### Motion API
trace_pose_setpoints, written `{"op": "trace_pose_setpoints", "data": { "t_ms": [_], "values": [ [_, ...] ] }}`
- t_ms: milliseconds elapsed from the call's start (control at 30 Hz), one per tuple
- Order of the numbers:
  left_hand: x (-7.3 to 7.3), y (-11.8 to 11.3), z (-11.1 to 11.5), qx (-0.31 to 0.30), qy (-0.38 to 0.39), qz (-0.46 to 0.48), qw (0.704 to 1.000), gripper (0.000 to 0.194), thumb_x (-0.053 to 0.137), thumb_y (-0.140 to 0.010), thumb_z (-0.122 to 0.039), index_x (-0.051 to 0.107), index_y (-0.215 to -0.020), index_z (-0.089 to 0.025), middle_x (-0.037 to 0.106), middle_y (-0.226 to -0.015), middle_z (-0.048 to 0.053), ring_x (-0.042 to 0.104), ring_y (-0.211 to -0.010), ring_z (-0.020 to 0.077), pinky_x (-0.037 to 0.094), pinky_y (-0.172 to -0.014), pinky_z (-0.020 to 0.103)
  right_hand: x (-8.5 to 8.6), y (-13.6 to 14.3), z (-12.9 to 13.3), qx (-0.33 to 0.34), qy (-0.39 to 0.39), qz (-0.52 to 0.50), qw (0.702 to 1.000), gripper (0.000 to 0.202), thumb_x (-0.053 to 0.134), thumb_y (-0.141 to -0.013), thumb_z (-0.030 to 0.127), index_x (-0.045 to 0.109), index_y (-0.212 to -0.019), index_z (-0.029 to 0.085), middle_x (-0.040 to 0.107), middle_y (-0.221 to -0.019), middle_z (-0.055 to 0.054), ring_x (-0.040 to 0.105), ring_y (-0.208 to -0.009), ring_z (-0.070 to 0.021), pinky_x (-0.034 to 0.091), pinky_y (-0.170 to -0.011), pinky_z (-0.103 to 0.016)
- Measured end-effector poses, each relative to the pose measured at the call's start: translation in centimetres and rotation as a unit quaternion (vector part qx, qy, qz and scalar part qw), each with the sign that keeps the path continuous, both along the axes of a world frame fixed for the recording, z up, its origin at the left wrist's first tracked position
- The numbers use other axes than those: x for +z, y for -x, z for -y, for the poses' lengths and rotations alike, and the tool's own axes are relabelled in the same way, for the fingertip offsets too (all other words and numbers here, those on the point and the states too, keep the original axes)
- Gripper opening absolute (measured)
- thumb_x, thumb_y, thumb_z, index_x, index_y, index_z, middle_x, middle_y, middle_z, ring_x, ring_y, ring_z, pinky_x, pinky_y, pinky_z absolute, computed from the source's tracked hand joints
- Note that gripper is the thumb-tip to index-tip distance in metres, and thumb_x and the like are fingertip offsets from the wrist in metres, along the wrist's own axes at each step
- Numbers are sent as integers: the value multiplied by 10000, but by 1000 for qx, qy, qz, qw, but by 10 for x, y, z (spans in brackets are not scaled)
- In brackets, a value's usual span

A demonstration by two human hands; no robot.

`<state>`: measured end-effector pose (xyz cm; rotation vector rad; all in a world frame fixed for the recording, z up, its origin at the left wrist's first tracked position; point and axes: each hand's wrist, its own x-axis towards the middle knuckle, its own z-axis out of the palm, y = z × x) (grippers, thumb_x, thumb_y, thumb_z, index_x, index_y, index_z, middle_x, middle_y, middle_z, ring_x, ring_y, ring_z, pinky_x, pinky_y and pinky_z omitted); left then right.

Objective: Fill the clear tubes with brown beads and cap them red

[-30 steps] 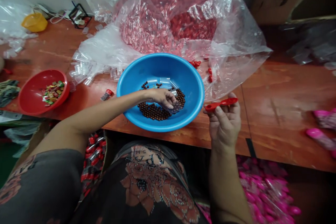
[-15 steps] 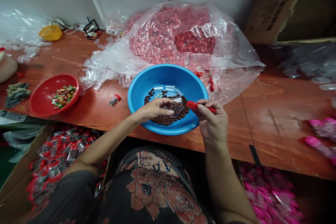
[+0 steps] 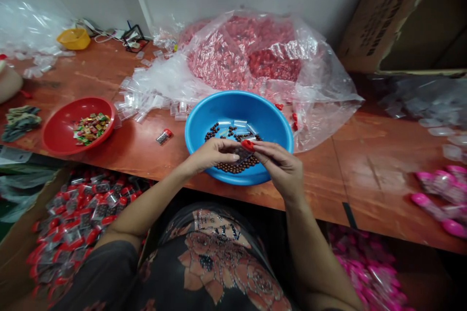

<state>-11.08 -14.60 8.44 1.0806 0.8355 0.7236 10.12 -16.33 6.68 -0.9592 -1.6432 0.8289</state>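
Observation:
Over the blue basin (image 3: 239, 99), my left hand (image 3: 211, 155) is closed round a small clear plastic container (image 3: 243, 153) with dark balls inside. My right hand (image 3: 282, 167) pinches a red cap (image 3: 248, 145) at the container's mouth; whether it is seated cannot be told, as fingers cover part of it. Brown balls (image 3: 233, 167) lie in the basin below, along with several clear empty containers (image 3: 240, 125). On the table left of the basin lies a filled container with a red cap (image 3: 164, 136).
A big clear bag of red caps (image 3: 233, 53) stands behind the basin, clear containers (image 3: 140, 95) beside it. To the left is a red bowl (image 3: 54, 131) of wrapped pieces. Below the table edge, a box holds red-capped containers (image 3: 80, 218); pink-capped ones (image 3: 438, 199) lie right.
My right hand has moved left, bringing the red cap from beside the container onto its mouth. My left hand still holds the container over the basin. The view has shifted slightly.

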Motion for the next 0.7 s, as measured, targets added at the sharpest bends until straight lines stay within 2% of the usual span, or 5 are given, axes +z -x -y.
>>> {"op": "trace_pose_setpoints", "data": {
  "t_ms": [167, 333, 467, 600, 700],
  "values": [
    [-3, 5, 4, 1, -74, -51, 996, 413, 734, -748, -253, 734, -1154, -182, 744, -1139, 86, 672, -1050, 206, 481, -994, 378, 2, -6, 0, -3, -82, 81, 993, 290, 642, -898, 149, 724, -1110, 328, 753, -1082, -9, 688, -1003, -187, 558, -891, -395],
    [-1, 5, 9, 20, -130, -110, 985, 437, 691, -786, -270, 708, -1213, -179, 731, -1183, 78, 668, -1080, 217, 470, -1016, 390, 0, -5, -2, -11, -182, 242, 953, 377, 668, -889, 235, 629, -1262, 268, 740, -1130, -64, 654, -1000, -233, 548, -886, -441],
    [0, 2, 10, 22, -126, -107, 986, 460, 693, -787, -306, 702, -1221, -156, 728, -1186, 92, 669, -1083, 223, 477, -1008, 384, -5, 4, -2, -18, -141, 192, 971, 408, 709, -860, 350, 602, -1240, 247, 719, -1125, -86, 677, -996, -229, 575, -859, -409],
    [-1, 0, 11, 24, -114, -94, 989, 450, 708, -772, -312, 716, -1201, -175, 729, -1187, 84, 670, -1076, 217, 477, -1003, 379, -7, 9, 0, -14, -44, 96, 994, 225, 628, -921, 308, 643, -1141, 263, 727, -1084, -43, 697, -977, -191, 582, -853, -363],
    [-2, 1, 12, 39, -117, -98, 987, 390, 699, -785, -308, 737, -1162, -217, 741, -1152, 58, 671, -1057, 204, 471, -1001, 375, -6, 9, -1, -12, -14, 61, 998, 284, 629, -918, 276, 648, -1201, 305, 733, -1100, -19, 700, -996, -183, 580, -888, -373]
  ]
}}
